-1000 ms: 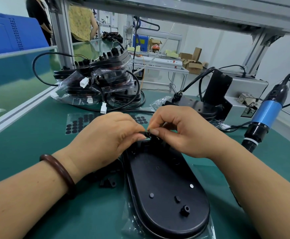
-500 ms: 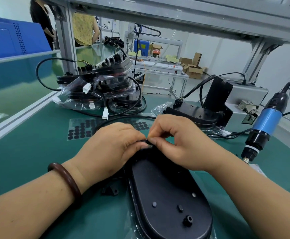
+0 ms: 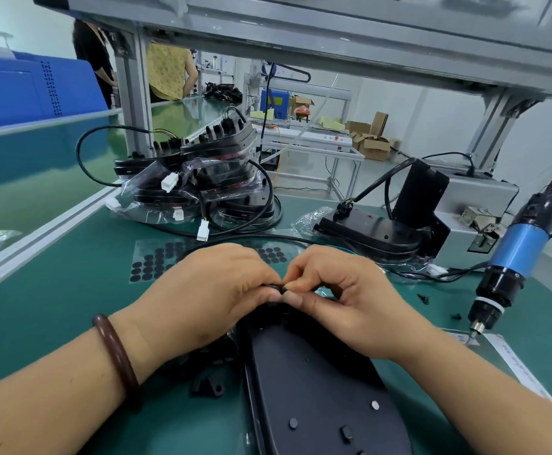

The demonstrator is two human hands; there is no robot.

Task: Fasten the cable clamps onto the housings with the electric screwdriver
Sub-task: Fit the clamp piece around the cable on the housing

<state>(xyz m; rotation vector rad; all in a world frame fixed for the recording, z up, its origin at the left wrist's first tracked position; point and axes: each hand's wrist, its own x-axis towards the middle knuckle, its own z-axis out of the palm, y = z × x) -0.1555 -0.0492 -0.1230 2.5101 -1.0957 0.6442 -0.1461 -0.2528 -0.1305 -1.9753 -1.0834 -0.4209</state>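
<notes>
A black oval housing (image 3: 314,399) lies on the green mat in front of me, its far end under my hands. My left hand (image 3: 209,297) and my right hand (image 3: 343,297) meet fingertip to fingertip above that end and pinch a small black cable clamp (image 3: 276,287) between them; the clamp is mostly hidden by my fingers. Beside the housing on the left lies a loose black clamp (image 3: 209,385). The blue and black electric screwdriver (image 3: 514,254) hangs at the right, tip down near the mat, held by no hand.
A pile of bagged black housings with cables and white connectors (image 3: 202,188) sits at the back left. Another housing (image 3: 369,231) rests by a grey screw feeder box (image 3: 478,205) at the back right. Loose black screws (image 3: 425,297) and a sheet of black pads (image 3: 156,261) lie on the mat.
Both hands stay together at the housing's far end, with fingers shifting slightly on the clamp. The view has dipped and come closer. The screwdriver has not moved.
</notes>
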